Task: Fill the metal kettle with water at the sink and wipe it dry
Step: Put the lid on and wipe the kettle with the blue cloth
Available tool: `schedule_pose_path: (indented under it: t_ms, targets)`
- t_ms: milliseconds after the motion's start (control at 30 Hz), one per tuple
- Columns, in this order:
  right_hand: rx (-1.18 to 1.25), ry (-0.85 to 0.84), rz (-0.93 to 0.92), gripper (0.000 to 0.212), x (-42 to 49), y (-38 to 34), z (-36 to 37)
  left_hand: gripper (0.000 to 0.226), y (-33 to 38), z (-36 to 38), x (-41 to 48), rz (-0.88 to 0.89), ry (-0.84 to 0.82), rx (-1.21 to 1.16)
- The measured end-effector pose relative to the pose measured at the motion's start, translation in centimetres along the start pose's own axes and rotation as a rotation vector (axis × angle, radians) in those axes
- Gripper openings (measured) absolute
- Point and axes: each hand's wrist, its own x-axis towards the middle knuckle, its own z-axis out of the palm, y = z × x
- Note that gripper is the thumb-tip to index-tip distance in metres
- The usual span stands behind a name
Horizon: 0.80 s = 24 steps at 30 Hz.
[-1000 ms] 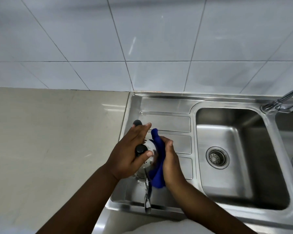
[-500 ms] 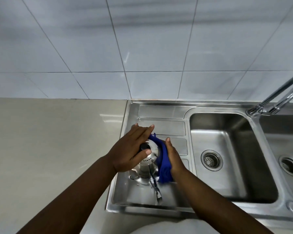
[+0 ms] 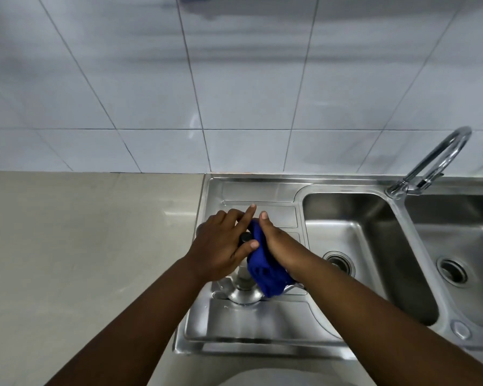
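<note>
Left hand clamps the black-knobbed shiny steel pot; right hand grips a blue cloth against it. Hard rubbing may skid it across the slick steel drainboard.

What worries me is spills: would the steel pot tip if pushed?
Probably not easily: the steel pot flares to a wide base on the flat drainboard. Its polished surface looks slippery, so it may slide instead. The left hand gripping its top should help.
</note>
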Motion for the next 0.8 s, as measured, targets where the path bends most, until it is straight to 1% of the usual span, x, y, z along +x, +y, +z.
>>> schedule_pose_path:
  t_ms: [67,100,133,200,233,267,367,400,433,533,600,667,733,767,800]
  targets:
    - [0.009,-0.022,-0.011,0.071,-0.2,-0.2,0.4,0.074,0.1,0.0,-0.1,-0.02,-0.003,0.002]
    - [0.012,-0.007,-0.033,0.074,-0.3,-0.1,0.9,0.075,0.1,0.1,-0.2,-0.033,-0.005,-0.004]
    - [0.039,0.035,-0.067,0.076,-0.5,0.1,1.6,0.076,0.1,0.1,-0.2,-0.046,-0.01,-0.011]
    - [0.128,0.181,-0.143,0.081,-1.2,1.4,3.0,0.076,0.0,0.2,-0.3,-0.068,-0.03,-0.011]
    - [0.135,0.253,-0.197,0.085,-2.0,2.4,3.9,0.077,0.0,0.3,-0.2,-0.078,-0.037,-0.01]
    - [0.087,0.307,-0.252,0.088,-2.9,3.5,4.8,0.078,0.1,0.3,-0.3,-0.089,-0.04,-0.012]
    - [-0.241,0.406,-0.361,0.086,-5.5,6.9,7.2,0.077,0.9,0.2,-0.4,-0.121,-0.054,-0.028]
    - [-0.303,0.417,-0.377,0.085,-5.6,7.6,7.5,0.075,1.0,0.1,-0.5,-0.124,-0.058,-0.031]
    - [-0.308,0.418,-0.377,0.085,-5.5,7.6,7.5,0.073,0.9,0.0,-0.5,-0.117,-0.067,-0.038]
    - [-0.131,0.419,-0.377,0.078,-3.2,6.1,5.8,0.065,0.4,-0.2,-0.5,-0.063,-0.101,-0.1]
    - [-0.041,0.417,-0.392,0.072,-1.4,4.8,4.1,0.062,-0.1,-0.3,-0.4,-0.026,-0.1,-0.091]
    - [0.011,0.391,-0.346,0.066,0.0,4.1,2.7,0.063,-0.3,-0.2,-0.2,-0.003,-0.121,-0.128]
    - [0.061,0.386,-0.261,0.068,0.9,3.8,2.2,0.065,-0.4,-0.3,0.0,0.001,-0.163,-0.213]
    - [0.083,0.402,-0.252,0.07,1.0,3.7,2.3,0.066,-0.4,-0.3,0.1,-0.009,-0.188,-0.253]
    - [0.105,0.432,-0.281,0.069,0.9,3.9,2.6,0.067,-0.5,-0.1,0.1,-0.025,-0.209,-0.282]
